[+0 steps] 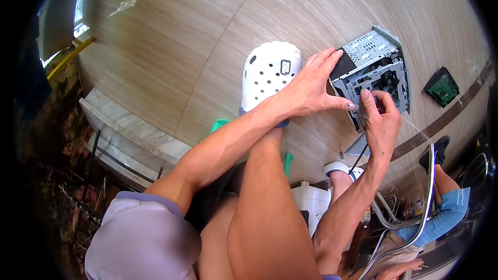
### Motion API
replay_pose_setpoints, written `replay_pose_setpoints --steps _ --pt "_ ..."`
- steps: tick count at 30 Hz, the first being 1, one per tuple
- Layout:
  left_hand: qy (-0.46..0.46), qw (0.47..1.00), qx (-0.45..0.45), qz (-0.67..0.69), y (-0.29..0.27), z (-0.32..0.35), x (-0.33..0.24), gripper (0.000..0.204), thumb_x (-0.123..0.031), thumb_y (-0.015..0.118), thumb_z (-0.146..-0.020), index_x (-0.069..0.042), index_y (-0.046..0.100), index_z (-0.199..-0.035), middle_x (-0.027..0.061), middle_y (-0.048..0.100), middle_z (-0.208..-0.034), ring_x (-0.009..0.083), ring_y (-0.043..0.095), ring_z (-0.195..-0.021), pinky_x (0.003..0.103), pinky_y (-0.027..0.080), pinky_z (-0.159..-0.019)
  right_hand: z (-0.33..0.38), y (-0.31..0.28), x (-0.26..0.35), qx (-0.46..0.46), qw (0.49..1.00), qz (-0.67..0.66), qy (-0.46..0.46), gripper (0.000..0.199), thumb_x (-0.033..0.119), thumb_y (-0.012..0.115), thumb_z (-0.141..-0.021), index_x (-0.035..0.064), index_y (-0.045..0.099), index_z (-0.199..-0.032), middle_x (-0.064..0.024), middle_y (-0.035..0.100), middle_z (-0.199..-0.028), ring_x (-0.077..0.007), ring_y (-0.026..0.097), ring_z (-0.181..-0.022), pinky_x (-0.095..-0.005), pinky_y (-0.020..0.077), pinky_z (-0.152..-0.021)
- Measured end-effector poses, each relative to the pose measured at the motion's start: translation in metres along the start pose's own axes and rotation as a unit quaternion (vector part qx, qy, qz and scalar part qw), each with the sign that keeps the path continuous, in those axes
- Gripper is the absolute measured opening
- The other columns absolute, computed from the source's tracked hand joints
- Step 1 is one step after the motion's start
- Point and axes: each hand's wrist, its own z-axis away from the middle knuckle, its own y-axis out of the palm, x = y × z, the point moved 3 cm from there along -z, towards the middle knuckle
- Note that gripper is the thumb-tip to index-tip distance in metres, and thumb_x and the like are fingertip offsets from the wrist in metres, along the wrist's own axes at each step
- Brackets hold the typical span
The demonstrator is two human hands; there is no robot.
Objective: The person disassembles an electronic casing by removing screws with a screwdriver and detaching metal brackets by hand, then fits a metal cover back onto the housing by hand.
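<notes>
The metal casing [369, 51] sits on the floor [202, 26] at far right, where we seem to be working its exposed insides, our left hand [314, 87] spread against its left edge, our right hand [383, 119] curled, its grip unclear, next probably needing steady bracing.

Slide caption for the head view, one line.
Left hand on a metal case, right hand at its exposed insides, green circuit board on the floor nearby.

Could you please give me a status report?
Left hand on metal case. Right hand at its open side, grip unclear. Circuit board apart, not blocking.
</notes>
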Motion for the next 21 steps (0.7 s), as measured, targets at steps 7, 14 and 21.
replay_pose_setpoints --steps 7,14,21 --pt "-0.003 1.0 -0.003 -0.021 -0.001 0.0 -0.003 0.11 -0.045 0.091 -0.075 0.006 0.036 -0.156 0.0304 0.034 -0.162 0.0438 0.032 -0.153 0.048 0.03 -0.125 -0.004 -0.007 0.001 0.041 0.999 0.019 0.016 0.033 0.032 0.081 -0.093 0.001 0.075 -0.101 -0.0074 0.068 -0.073 -0.0126 0.058 -0.066 -0.0309 0.0473 -0.061" --pt "-0.012 0.999 0.001 -0.045 -0.002 -0.002 -0.008 0.108 -0.037 0.091 -0.075 0.004 0.035 -0.158 0.0292 0.036 -0.162 0.0422 0.034 -0.152 0.046 0.032 -0.124 0.002 -0.005 0.002 0.013 0.999 0.013 -0.044 0.028 0.028 0.079 -0.092 0.0019 0.075 -0.101 -0.018 0.071 -0.086 -0.0303 0.068 -0.074 -0.0391 0.0524 -0.071" --pt "-0.028 0.998 0.016 -0.057 -0.003 -0.003 -0.011 0.109 -0.037 0.091 -0.076 0.003 0.033 -0.16 0.0274 0.035 -0.163 0.0406 0.034 -0.153 0.046 0.032 -0.124 -0.003 -0.006 0.003 0.002 0.995 0.026 -0.093 0.03 0.031 0.08 -0.092 0.0014 0.076 -0.098 -0.0149 0.072 -0.082 -0.0239 0.065 -0.069 -0.0354 0.0504 -0.065"
